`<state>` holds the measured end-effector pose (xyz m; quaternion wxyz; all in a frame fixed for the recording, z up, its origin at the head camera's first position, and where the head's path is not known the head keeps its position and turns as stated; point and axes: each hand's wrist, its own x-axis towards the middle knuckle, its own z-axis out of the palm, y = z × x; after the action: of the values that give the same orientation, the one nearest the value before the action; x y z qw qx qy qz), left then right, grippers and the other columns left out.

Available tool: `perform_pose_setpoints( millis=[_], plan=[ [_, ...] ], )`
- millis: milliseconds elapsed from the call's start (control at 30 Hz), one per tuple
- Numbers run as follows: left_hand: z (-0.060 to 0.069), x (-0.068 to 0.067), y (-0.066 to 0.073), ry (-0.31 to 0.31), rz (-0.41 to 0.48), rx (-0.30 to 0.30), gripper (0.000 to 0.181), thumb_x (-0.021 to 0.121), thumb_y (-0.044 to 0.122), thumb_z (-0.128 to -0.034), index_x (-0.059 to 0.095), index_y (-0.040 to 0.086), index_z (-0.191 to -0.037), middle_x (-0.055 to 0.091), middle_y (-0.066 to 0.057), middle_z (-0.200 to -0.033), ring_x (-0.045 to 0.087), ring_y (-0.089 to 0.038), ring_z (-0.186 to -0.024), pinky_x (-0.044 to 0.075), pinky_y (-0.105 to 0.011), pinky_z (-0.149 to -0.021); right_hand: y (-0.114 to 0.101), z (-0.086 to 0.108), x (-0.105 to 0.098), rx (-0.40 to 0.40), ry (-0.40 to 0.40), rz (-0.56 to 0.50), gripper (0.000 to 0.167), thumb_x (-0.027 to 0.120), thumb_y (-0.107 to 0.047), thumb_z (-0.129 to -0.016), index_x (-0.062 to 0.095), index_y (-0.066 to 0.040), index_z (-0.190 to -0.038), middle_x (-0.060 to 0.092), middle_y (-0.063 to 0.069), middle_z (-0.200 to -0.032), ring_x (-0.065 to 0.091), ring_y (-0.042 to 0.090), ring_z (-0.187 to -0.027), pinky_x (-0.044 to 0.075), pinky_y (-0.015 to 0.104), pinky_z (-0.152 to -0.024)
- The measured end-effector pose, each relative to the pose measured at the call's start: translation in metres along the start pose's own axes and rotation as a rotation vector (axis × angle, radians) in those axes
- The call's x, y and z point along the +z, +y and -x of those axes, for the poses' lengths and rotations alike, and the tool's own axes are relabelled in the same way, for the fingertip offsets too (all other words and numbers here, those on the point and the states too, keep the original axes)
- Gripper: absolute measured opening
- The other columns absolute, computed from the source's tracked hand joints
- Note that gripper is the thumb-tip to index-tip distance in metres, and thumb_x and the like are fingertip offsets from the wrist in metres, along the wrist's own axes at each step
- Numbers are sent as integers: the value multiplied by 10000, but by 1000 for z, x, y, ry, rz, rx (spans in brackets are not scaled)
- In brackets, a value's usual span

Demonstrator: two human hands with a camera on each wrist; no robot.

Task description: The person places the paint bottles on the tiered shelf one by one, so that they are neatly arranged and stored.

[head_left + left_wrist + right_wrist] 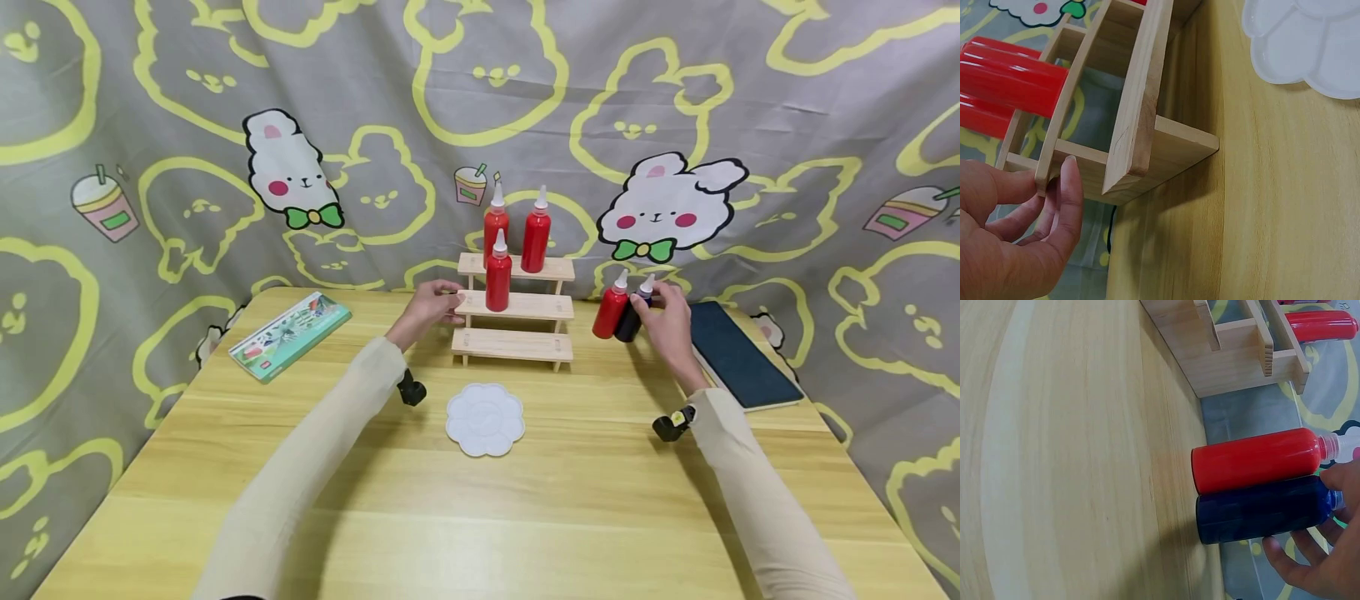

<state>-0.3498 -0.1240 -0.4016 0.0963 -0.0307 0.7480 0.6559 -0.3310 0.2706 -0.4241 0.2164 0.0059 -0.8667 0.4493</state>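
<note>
My left hand (pixel 431 310) pinches the left end of the middle step of a three-step wooden stand (pixel 536 305), thumb above and fingertips beneath the board in the left wrist view. One red squeeze bottle (pixel 498 282) with a white nozzle stands on that step. Two more red bottles (pixel 535 242) stand on the top step. Right of the stand, my right hand (pixel 667 325) holds a dark blue bottle (pixel 1260 512) near its neck, thumb on one side and fingers on the other. Another red bottle (pixel 1254 462) stands upright against it, side by side on the table.
A white flower-shaped palette (pixel 485 419) lies in front of the stand. At the left is a flat green illustrated box (pixel 291 335). A dark-covered flat pad or book (pixel 744 354) lies at the right. Patterned grey cloth (pixel 375 83) hangs behind the table (pixel 480 525).
</note>
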Motion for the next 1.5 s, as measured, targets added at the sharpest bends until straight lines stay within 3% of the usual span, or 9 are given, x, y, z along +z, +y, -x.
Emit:
perform_pose_setpoints(
  millis=[133,267,433,633,767,900,1133,1333,1500],
  plan=[
    [1,-1,-1,-5,-3,3,369,603,71,-1061,554,-49,-1406,607,-162,-1169,675,-204,-778,603,-508,-1053,-1,2,0,9,-11,11,346,656,-147,-1044,607,87,-1293,527,271,-1272,608,440,-1232,539,540,-1079],
    [1,-2,-2,-4,3,-1,366,608,72,-1059,556,-42,-1403,612,-169,-1187,680,-197,-770,606,-503,-1049,0,1,-4,50,-54,3,408,653,-215,-1052,596,70,-1338,554,278,-1315,603,428,-1252,554,334,-1002],
    [0,-2,-2,-8,-5,2,366,610,86,-1059,562,-29,-1403,627,-165,-1185,687,-185,-767,625,-472,-1022,2,3,-16,132,-186,-62,590,675,-316,-1036,491,20,-1485,540,276,-1441,545,429,-1332,480,170,-890],
    [0,-4,1,-9,-10,-5,359,607,86,-1061,563,-28,-1399,626,-154,-1146,679,-201,-776,613,-490,-1040,10,4,-22,158,-295,-118,650,715,-224,-1012,415,50,-1519,484,290,-1501,521,441,-1374,470,57,-849],
    [0,-2,4,-13,-7,-3,358,612,88,-1059,568,-34,-1392,620,-141,-1112,682,-209,-772,617,-489,-1034,18,4,-16,183,-206,-118,640,754,-282,-985,496,34,-1478,564,234,-1419,646,198,-1167,498,12,-777],
    [1,-1,3,-21,1,-8,372,614,89,-1060,557,-39,-1405,614,-137,-1111,681,-208,-765,619,-486,-1032,22,5,-14,219,-66,-109,615,798,-329,-945,588,-14,-1429,640,49,-1220,578,-50,-944,508,29,-756],
    [2,-4,-5,-19,4,-26,380,608,92,-1063,546,-34,-1416,612,-139,-1137,683,-198,-762,606,-499,-1050,14,7,-27,220,114,-197,524,828,-304,-918,650,-76,-1356,596,-162,-1017,580,-40,-920,485,60,-785],
    [0,-2,-7,-20,23,-29,379,617,89,-1057,557,-31,-1411,602,-121,-1095,660,-200,-772,605,-501,-1053,-38,10,-47,-26,337,-352,369,829,-153,-902,741,-41,-1243,650,-106,-1009,626,27,-907,522,137,-835],
    [-1,-4,-1,-27,45,-30,394,610,77,-1061,538,-45,-1428,611,-157,-1162,704,-192,-776,609,-464,-1053,-57,-7,-55,-124,342,-379,386,833,-189,-910,748,-107,-1277,672,-103,-1074,654,67,-1000,544,170,-907]
  ],
)
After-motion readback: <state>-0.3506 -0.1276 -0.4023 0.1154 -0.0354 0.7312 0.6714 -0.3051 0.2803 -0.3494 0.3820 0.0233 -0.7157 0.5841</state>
